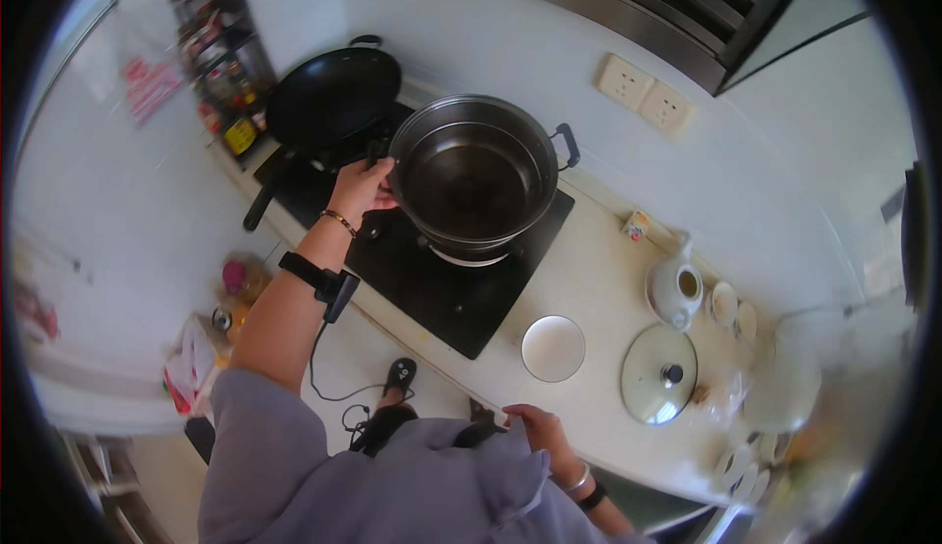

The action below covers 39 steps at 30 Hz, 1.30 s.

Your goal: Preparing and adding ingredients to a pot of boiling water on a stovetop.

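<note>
My left hand (366, 189) grips the left side handle of a deep metal pot (475, 176) on the right burner of a black glass gas hob (456, 308). The handle is mostly hidden by my fingers; the pot's other black handle points to the upper right. The inside of the pot looks dark, and its contents cannot be told. My right hand (541, 430) is low in front of my body, by the counter's front edge, with its fingers at the grey cloth of my top. A white bowl (553, 348) and a glass lid with a black knob (659, 375) lie on the counter.
A black wok (335, 99) sits on the left burner, its long handle jutting over the front edge. A spice rack (224, 58) stands beyond it. At the right are a white teapot (675, 286), cups (724, 303) and a small box (635, 226). A range hood (625, 7) hangs above.
</note>
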{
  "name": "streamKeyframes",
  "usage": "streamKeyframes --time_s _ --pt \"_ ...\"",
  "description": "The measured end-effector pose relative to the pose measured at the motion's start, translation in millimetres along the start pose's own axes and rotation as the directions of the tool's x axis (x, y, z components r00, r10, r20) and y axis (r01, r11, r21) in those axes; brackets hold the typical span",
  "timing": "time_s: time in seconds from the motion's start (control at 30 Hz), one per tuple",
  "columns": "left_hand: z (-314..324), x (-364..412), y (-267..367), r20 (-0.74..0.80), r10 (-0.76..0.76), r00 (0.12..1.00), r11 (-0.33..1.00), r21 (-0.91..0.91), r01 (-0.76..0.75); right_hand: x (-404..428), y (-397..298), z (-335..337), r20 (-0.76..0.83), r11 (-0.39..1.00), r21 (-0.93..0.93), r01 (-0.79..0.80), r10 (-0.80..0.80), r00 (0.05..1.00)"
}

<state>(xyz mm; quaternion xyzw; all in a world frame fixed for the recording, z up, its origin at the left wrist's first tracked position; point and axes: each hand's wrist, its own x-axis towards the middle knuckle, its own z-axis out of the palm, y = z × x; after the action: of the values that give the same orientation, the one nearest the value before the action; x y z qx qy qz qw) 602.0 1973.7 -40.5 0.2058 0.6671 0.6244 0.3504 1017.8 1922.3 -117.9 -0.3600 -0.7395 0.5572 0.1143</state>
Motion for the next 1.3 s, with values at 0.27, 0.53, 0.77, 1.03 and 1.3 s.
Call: streamKeyframes --time_s 0.27,0.53,0.77,1.03,1.3 --pt "-24.0 78.9 -9.8 0.200 -0.051 0.979 0.996 0.082 0.036 8.0 -43.3 94.7 -0.335 0.952 0.158 -0.261 0.300 0.893" --pt "-19.1 82.5 0.3 0.376 -0.089 0.923 0.994 0.093 0.058 21.8 -75.1 141.4 -0.471 0.937 -0.085 -0.339 0.262 0.842" --pt "-91.0 85.0 -89.9 0.562 0.245 0.790 0.508 0.619 -0.599 8.0 -53.1 157.4 -0.535 0.929 -0.151 -0.338 0.210 0.818" --pt "-88.1 82.8 -98.1 0.677 -0.090 0.730 0.033 0.735 -0.678 2.7 -64.6 147.6 -0.527 0.899 -0.117 -0.423 0.305 0.794" --pt "-81.6 94.2 -95.0 0.718 -0.163 0.677 0.014 0.687 -0.726 0.5 -62.4 139.8 -0.509 0.897 -0.104 -0.429 0.323 0.798"
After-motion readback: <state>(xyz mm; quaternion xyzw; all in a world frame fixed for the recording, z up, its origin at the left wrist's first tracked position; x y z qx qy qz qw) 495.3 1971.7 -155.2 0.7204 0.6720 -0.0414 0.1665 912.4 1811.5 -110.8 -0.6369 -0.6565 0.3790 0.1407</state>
